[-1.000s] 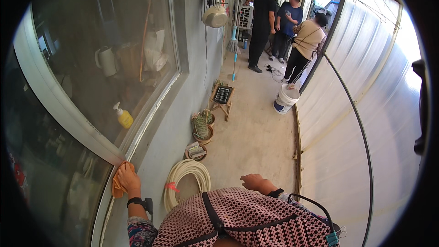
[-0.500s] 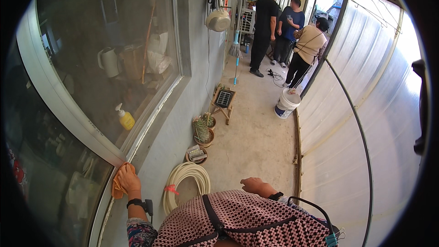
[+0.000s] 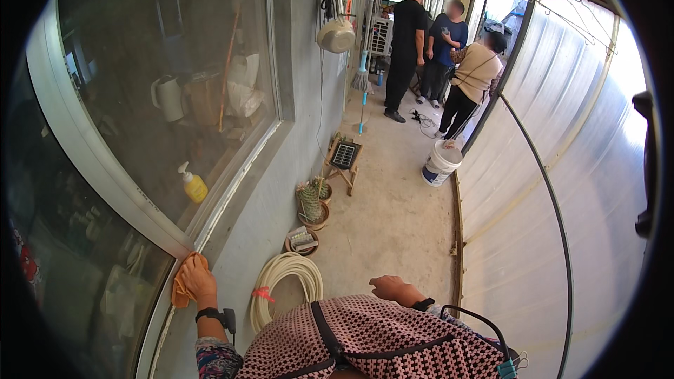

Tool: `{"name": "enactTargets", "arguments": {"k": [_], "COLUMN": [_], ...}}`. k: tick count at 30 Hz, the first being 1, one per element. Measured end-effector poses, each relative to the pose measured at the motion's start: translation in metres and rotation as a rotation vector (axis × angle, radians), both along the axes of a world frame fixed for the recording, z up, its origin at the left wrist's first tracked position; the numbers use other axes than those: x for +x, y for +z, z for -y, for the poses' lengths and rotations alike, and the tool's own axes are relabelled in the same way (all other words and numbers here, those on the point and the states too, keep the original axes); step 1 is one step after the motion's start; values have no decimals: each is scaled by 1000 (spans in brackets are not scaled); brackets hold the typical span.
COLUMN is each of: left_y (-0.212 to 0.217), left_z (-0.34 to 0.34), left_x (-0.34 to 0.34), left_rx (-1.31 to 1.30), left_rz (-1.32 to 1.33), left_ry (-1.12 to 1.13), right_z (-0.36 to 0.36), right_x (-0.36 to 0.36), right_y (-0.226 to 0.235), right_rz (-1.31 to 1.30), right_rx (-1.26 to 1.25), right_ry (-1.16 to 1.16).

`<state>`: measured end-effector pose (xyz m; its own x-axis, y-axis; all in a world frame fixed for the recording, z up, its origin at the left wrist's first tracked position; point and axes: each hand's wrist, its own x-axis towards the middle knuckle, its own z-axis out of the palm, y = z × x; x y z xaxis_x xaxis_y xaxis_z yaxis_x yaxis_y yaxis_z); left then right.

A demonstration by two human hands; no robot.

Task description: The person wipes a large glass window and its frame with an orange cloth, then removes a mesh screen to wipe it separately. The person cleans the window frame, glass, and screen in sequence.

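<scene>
My left hand [image 3: 199, 277] is closed on an orange cloth [image 3: 184, 293], pressing it against the lower corner of the white window frame [image 3: 165, 235], where the frame meets the sill. Dark glass [image 3: 84, 260] lies beside the cloth. My right hand [image 3: 394, 288] hangs in front of my body, away from the window, touching nothing that I can see. Its fingers are curled in, and whether anything is inside them is hidden.
A coiled cream hose [image 3: 309, 270] lies by the wall below the sill, with potted cacti [image 3: 309, 203] and a small solar panel [image 3: 344, 155] beyond. A white bucket [image 3: 442, 161] stands near the translucent right wall [image 3: 519, 196]. Several people [image 3: 407, 49] stand farther along the passage.
My hands and the cloth stay almost in place. Far off, the person in the beige vest and the one in blue have shifted their heads slightly.
</scene>
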<state>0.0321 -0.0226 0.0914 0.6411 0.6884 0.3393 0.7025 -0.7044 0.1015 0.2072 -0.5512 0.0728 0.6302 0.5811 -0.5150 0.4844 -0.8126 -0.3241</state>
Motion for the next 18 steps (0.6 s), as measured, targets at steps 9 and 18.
{"name": "enactTargets", "arguments": {"k": [9, 18], "left_y": [-4, -3], "left_z": [-2, -1], "left_x": [0, 1], "left_rx": [4, -30], "left_rz": [-20, -5], "left_ry": [3, 8], "right_z": [-1, -2], "right_x": [1, 2], "right_y": [2, 5], "right_rz": [-10, -15], "right_rx": [-15, -18], "right_ry": [8, 12]}}
